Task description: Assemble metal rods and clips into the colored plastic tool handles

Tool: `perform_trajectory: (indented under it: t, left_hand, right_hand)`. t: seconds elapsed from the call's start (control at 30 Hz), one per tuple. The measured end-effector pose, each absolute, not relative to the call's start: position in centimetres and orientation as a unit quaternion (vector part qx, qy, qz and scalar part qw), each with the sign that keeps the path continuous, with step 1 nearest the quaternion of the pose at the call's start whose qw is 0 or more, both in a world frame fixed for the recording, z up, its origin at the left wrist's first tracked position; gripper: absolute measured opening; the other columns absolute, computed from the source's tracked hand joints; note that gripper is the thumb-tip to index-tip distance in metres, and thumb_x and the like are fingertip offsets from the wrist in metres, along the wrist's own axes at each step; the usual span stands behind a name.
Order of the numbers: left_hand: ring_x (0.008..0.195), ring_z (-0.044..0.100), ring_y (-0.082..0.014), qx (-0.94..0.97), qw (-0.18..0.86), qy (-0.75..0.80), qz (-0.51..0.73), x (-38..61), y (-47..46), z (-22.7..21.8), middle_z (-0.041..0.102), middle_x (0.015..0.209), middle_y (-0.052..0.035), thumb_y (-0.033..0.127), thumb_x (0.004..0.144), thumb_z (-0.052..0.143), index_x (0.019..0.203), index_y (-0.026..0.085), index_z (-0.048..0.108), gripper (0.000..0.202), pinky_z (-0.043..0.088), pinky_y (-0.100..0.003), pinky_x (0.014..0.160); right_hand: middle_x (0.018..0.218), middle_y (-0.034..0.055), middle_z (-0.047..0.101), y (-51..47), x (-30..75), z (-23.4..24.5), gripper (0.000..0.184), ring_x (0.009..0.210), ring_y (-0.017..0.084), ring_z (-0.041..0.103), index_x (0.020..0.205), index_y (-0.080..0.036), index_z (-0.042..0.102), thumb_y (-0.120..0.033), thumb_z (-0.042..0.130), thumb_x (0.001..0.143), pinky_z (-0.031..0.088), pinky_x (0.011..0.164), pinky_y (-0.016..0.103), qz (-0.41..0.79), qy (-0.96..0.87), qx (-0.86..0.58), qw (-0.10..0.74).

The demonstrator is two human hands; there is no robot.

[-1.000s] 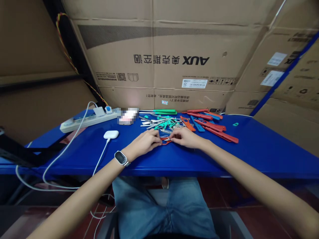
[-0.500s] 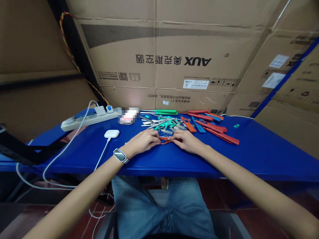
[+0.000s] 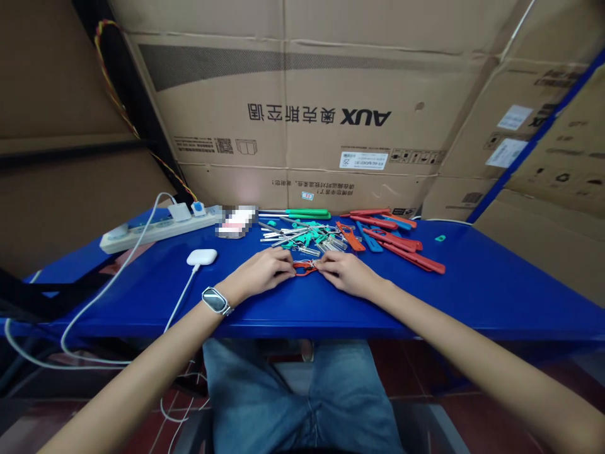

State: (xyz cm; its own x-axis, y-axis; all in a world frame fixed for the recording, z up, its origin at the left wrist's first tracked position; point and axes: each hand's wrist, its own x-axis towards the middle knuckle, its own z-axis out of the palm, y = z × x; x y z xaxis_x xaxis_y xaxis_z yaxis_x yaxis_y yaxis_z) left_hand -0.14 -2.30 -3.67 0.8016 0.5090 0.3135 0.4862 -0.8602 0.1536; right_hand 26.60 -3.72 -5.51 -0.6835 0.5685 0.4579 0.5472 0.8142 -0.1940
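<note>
Between my hands, close to the table's front edge, is an orange-red plastic casing [image 3: 305, 272] with an oval opening and thin white wire at its upper side. My left hand [image 3: 270, 272], with a watch on the wrist, pinches its left end. My right hand [image 3: 347, 272] has its fingers closed on the right end, by the white wire. Just beyond my fingers lies a pile of metal tubes [image 3: 276, 234], teal plastic pieces [image 3: 309, 236] and clear plastic parts [image 3: 331, 243]. To the right of the pile rests a loose orange casing [image 3: 350, 237].
Several red casings [image 3: 413, 252] and a blue casing [image 3: 370, 238] lie right of the pile; green ones [image 3: 307, 213] lie behind it. At left are a power strip [image 3: 142, 236], a white earphone case [image 3: 201, 257] on a cable and a blurred phone-like object [image 3: 236, 222]. Cardboard [image 3: 321, 75] stands behind.
The view has shifted slightly to the right, so everything sits further left. Both hands stay on the orange-red casing; the right fingers have shifted a little around its wired end.
</note>
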Motion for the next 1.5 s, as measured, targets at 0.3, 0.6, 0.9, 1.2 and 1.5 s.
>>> perform_trajectory:
  t: [0.3,0.6,0.9,1.2,1.5]
  left_hand:
    - [0.088,0.062,-0.0191,0.94,0.023,0.289,0.181,1.2,-2.3,-2.6,0.066,0.094,-0.0066,0.027,0.1,0.049,0.094,0.017,0.071,0.024,0.046,-0.03,0.08]
    - [0.074,0.061,-0.0155,0.939,0.095,0.301,0.135,3.1,-0.9,-1.8,0.068,0.084,-0.0035,0.019,0.088,0.062,0.085,0.018,0.074,0.012,0.045,-0.026,0.07]
    - [0.083,0.061,-0.0177,0.905,0.149,0.353,0.184,2.6,-1.4,-3.4,0.064,0.089,-0.004,0.032,0.092,0.062,0.085,0.019,0.073,0.019,0.045,-0.028,0.071]
    - [0.085,0.06,-0.0197,0.917,0.098,0.318,0.222,2.5,-2.1,-3.0,0.064,0.087,-0.0049,0.035,0.093,0.061,0.087,0.019,0.072,0.021,0.046,-0.031,0.077]
    - [0.088,0.058,-0.0187,0.939,0.04,0.28,0.194,2.6,-2.5,-3.6,0.063,0.093,-0.0043,0.032,0.095,0.06,0.096,0.021,0.072,0.016,0.044,-0.029,0.078]
  right_hand:
    - [0.1,0.0104,0.07,-4.1,26.5,-5.5,0.025,0.091,0.02,0.068,0.105,-0.018,0.076,-0.018,0.053,0.095,0.057,0.086,0.035,0.036,-0.913,-0.302,0.27]
    - [0.098,0.0081,0.072,-4.1,26.6,-5.3,0.029,0.089,0.02,0.068,0.112,-0.019,0.072,-0.013,0.052,0.092,0.054,0.082,0.033,0.104,-0.883,-0.345,0.3]
    - [0.093,0.0081,0.073,-3.8,26.4,-5.3,0.028,0.082,0.018,0.067,0.104,-0.017,0.074,-0.008,0.053,0.089,0.052,0.078,0.032,0.114,-0.876,-0.36,0.299]
    - [0.092,0.0061,0.075,-4.0,25.9,-5.5,0.024,0.08,0.018,0.068,0.098,-0.02,0.074,-0.011,0.055,0.088,0.052,0.074,0.03,0.114,-0.853,-0.384,0.336]
    - [0.081,0.0042,0.073,-4.1,25.8,-4.9,0.02,0.069,0.016,0.064,0.093,-0.018,0.073,-0.013,0.054,0.088,0.048,0.067,0.028,0.127,-0.826,-0.428,0.345]
